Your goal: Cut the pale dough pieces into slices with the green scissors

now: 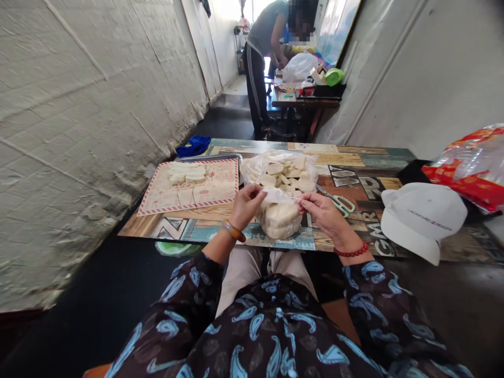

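Note:
My left hand (249, 203) and my right hand (318, 208) pinch the top edge of a clear plastic bag (280, 196) on either side, stretching it between them. Pale, flat, round pieces of food (280, 219) fill this bag, which rests at the table's front edge. Just behind it lies a larger open plastic bag (252, 167) of loose pale slices (293, 173). To the left, white blocks (188, 172) sit in a row on a printed paper sheet (157, 197) over a metal tray. Green-handled scissors (343, 205) lie beside my right hand, partly hidden.
A white cap (423, 218) and a red-and-clear package (468, 168) occupy the table's right end. A blue cloth (193, 146) lies at the far left corner. Beyond, a person (265, 58) bends over a second table (305, 104) with bags and boxes.

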`<state>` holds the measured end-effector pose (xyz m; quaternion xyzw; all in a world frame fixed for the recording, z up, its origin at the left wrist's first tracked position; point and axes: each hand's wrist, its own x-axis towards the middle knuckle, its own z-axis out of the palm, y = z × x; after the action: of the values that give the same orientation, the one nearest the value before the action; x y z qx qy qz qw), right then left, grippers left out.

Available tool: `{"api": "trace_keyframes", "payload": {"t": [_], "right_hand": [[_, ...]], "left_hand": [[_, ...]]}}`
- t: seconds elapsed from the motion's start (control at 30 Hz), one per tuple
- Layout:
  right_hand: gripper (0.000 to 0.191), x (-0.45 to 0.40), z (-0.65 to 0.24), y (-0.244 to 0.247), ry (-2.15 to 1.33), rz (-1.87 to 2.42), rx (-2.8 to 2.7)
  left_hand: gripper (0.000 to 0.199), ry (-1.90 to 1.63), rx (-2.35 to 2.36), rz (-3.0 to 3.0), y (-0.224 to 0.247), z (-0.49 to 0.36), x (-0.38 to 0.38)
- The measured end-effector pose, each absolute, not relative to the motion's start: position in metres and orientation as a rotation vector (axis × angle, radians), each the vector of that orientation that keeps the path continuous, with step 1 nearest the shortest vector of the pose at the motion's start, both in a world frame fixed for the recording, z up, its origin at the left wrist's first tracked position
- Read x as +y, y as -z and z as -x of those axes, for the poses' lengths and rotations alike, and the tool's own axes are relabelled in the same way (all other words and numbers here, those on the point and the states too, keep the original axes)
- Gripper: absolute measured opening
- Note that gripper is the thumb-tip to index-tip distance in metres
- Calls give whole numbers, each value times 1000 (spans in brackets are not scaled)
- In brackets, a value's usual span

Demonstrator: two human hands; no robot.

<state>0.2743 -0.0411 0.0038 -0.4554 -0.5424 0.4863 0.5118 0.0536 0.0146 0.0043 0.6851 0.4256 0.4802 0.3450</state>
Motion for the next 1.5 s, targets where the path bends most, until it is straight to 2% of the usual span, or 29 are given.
{"api": "trace_keyframes", "payload": {"t": [0.13,0.33,0.43,0.57,0.7,0.9,1.07,1.17,1.23,1.33,1.4,1.5], "right_hand": [[24,-41,-271,-9,-1030,1158,-1501],[14,-45,-248,-29,-405,1223,-2004],[21,-45,-245,-34,-327,1217,-1971],[24,-41,-252,-36,-474,1154,-1476],[31,-46,-264,-39,-835,1098,-1128],[33,-70,-292,-42,-1029,1093,-1455],[29,-78,-310,-53,-970,1247,-1650],[22,-80,-309,-65,-869,1185,-1667],[34,-81,-304,-66,-847,1113,-1636],[66,-81,-293,-49,-838,1130,-1612],[83,-80,-285,-25,-844,1225,-1641],[96,-80,-271,14,-810,1331,-1613]], "left_hand": [[14,-1303,1156,-1787,-5,-54,11],[20,-1116,1217,-2334,-22,-60,1],[16,-1126,1144,-2402,-28,-59,4],[16,-1354,1229,-2147,-31,-50,12],[12,-1290,1075,-1660,-38,-38,9],[18,-1199,749,-1114,-50,-15,-2],[37,-1238,877,-1138,-51,-1,-4],[45,-1287,944,-1309,-53,1,-7],[41,-1398,1080,-1512,-57,2,-12],[42,-1539,1319,-1854,-57,2,-20],[47,-1511,1335,-1970,-47,1,-26],[62,-1346,1360,-1910,-17,-2,-31]]}}
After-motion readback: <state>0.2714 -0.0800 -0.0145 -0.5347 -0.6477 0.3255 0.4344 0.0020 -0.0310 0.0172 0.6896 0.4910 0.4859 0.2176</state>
